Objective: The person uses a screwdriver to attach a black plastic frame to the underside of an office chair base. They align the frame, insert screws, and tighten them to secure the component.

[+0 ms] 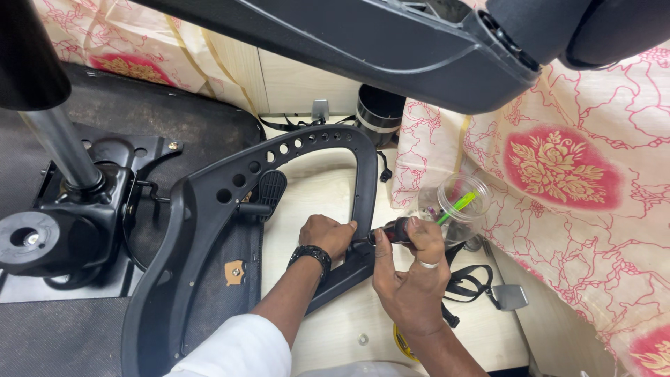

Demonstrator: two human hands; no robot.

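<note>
Left hand (326, 235) clamped on the right bar of the black chair-back frame (209, 209), mid-scene on the table (314, 181). Right hand (412, 269) wrapped round a dark-handled screwdriver (394, 230), tip at the frame by the left fingers. Risk: tip slips into those fingers. Clear plastic cup (457, 202) just right could tip. Floral cloth (558, 174) crowds right; open tabletop far, inside the frame.

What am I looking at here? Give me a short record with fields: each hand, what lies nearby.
left hand: grips the black perforated plastic chair-back frame
right hand: holds a dark-handled screwdriver against that frame
nearby right: clear plastic cup holding a green stick
nearby left: black metal chair seat mechanism with a grey post
surface: pale wooden board
</note>
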